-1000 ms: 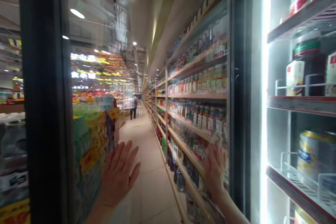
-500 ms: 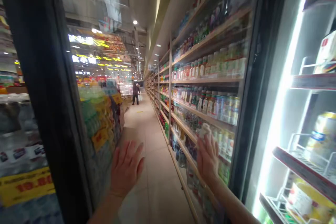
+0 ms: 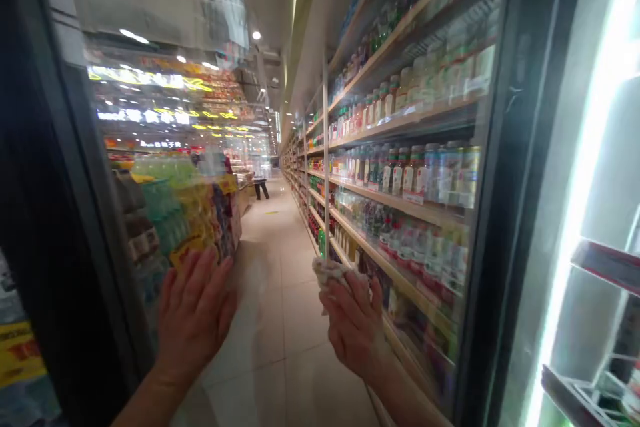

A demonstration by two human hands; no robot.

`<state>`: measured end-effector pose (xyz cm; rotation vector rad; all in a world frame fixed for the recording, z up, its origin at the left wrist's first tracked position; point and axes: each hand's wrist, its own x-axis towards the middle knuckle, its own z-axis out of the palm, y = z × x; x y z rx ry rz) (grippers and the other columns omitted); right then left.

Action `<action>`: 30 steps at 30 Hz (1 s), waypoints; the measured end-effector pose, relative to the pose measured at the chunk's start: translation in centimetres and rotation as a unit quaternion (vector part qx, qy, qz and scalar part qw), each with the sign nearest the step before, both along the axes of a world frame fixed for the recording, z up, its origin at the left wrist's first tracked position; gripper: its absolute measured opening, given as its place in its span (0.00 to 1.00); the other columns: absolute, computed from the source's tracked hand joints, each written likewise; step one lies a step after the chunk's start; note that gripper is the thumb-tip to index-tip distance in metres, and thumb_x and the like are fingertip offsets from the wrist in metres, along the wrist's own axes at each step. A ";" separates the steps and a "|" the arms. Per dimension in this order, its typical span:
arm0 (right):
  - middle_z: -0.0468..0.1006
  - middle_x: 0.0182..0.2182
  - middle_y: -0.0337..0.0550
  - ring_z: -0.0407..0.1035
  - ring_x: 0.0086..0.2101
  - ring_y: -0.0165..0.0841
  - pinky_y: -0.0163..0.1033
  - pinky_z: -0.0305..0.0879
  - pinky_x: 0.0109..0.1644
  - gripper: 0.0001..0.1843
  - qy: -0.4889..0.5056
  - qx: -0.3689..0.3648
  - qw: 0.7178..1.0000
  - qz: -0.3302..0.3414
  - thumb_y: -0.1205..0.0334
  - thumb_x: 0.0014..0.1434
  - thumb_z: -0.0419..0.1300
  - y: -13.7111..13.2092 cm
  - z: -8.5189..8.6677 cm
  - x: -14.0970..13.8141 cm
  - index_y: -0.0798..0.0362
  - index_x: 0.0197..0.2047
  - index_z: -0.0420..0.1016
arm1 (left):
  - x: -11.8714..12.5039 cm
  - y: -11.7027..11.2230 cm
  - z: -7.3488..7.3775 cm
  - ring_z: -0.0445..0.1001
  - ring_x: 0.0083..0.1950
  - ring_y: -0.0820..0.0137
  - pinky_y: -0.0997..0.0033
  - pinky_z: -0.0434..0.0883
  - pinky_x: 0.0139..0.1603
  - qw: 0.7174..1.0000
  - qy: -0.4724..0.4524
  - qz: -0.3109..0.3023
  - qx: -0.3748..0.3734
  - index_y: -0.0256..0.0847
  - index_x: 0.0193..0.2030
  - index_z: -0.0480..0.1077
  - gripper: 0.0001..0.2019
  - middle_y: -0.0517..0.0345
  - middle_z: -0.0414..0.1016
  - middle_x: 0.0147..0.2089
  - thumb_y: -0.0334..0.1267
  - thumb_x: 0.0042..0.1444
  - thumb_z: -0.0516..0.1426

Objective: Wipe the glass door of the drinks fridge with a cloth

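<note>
Before me stands a glass door [image 3: 280,360] in a black frame, with the aisle visible through the pane. My left hand [image 3: 197,307] lies flat against the glass at the lower left, palm forward and fingers stretched out, holding nothing. To its right, my right hand [image 3: 355,327] presses a crumpled whitish cloth [image 3: 330,271] on the pane, fingers bent over it. Part of the cloth is hidden under that hand. Faint reflections cross the glass.
The black door frame [image 3: 520,167] runs down the right, beside a lit cooler with wire shelves [image 3: 565,390]. Beyond the glass, bottles fill long shelves [image 3: 400,197]. Packed drinks [image 3: 167,213] are stacked at left. A person [image 3: 261,188] is far down the aisle.
My right hand has moved left and slightly down with the cloth. The left hand appears further left. The view has shifted, and the door frame's right side sits further right.
</note>
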<state>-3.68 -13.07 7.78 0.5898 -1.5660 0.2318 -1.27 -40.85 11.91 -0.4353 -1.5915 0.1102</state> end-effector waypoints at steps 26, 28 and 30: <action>0.65 0.59 0.42 0.48 0.64 0.39 0.54 0.43 0.66 0.23 0.068 0.036 0.993 -0.094 0.65 0.59 0.48 2.7 -14.9 -0.7 0.46 0.57 0.67 | -0.6 -0.8 -14.3 0.50 0.69 0.60 0.50 0.45 0.67 0.995 0.020 -0.044 0.086 0.41 0.63 0.57 0.25 0.50 0.54 0.67 0.47 0.62 0.47; 0.64 0.60 0.42 0.49 0.63 0.39 0.55 0.42 0.65 0.23 0.058 0.012 0.994 -0.097 0.65 0.59 0.48 3.2 -15.0 -0.5 0.44 0.57 0.67 | 0.0 -0.8 -14.3 0.50 0.69 0.60 0.50 0.46 0.66 0.996 0.015 -0.043 0.080 0.39 0.62 0.59 0.24 0.50 0.55 0.67 0.45 0.61 0.49; 0.61 0.61 0.48 0.51 0.62 0.43 0.58 0.46 0.62 0.23 0.040 -0.121 0.986 -0.112 0.63 0.60 0.47 5.9 -14.2 -0.8 0.48 0.57 0.67 | 0.7 -1.0 -14.2 0.51 0.68 0.60 0.48 0.48 0.66 0.996 0.005 -0.046 0.073 0.37 0.60 0.60 0.23 0.50 0.56 0.67 0.44 0.61 0.50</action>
